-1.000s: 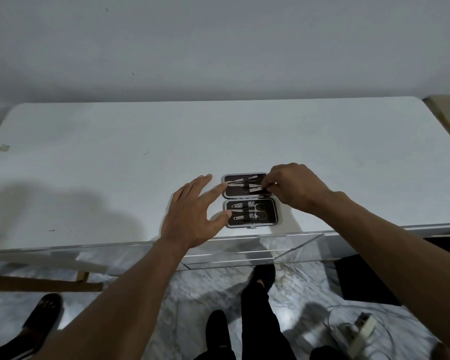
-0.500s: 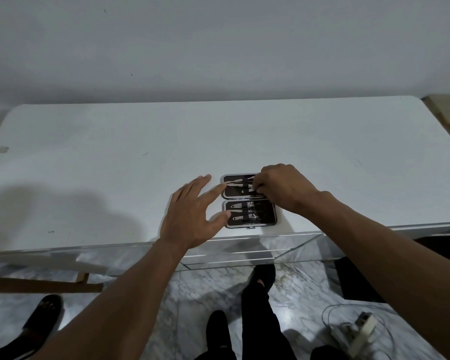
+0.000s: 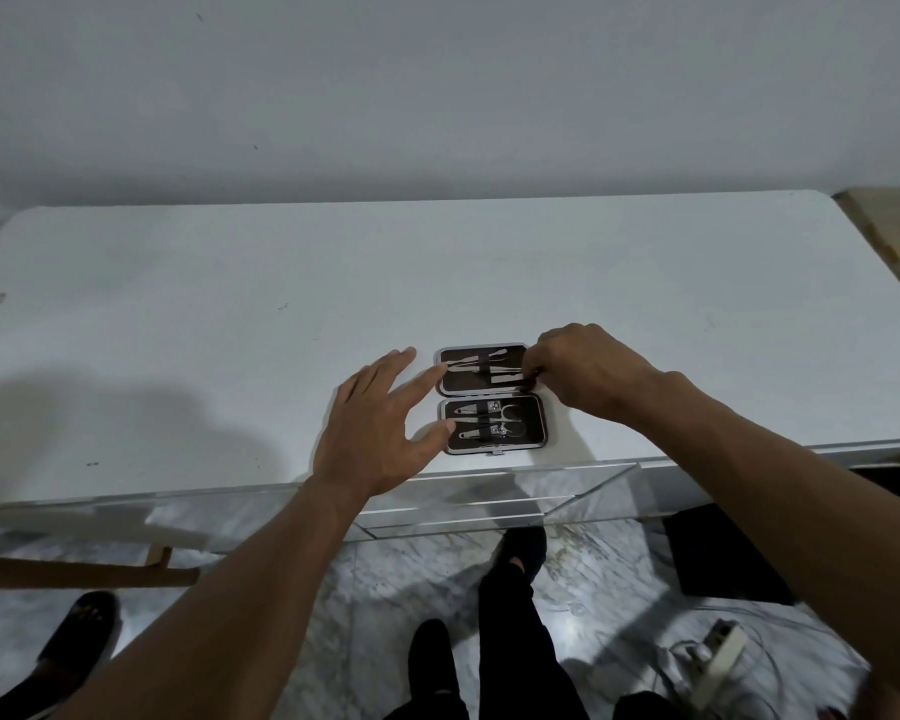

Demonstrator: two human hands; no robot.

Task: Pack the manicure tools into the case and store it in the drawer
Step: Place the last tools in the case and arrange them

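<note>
Case [image 3: 492,397] for manicure tools lay open and flat near the front edge of the white table [image 3: 230,314], its two dark-lined halves one behind the other. Far half held slim metal tools [image 3: 468,364] under a central strap; near half held clippers and scissors [image 3: 489,422] in the same way. Left hand [image 3: 380,433] rested beside the case with fingers spread apart, the index fingertip and thumb tip touching the case's left rim and holding nothing. Right hand [image 3: 588,371] lay at the right end of the far half, its fingertips [image 3: 533,370] pinched together at the end of a flat tool [image 3: 507,378]; whether they actually gripped it could not be told. Below the table edge appeared a marbled floor [image 3: 385,579].
</note>
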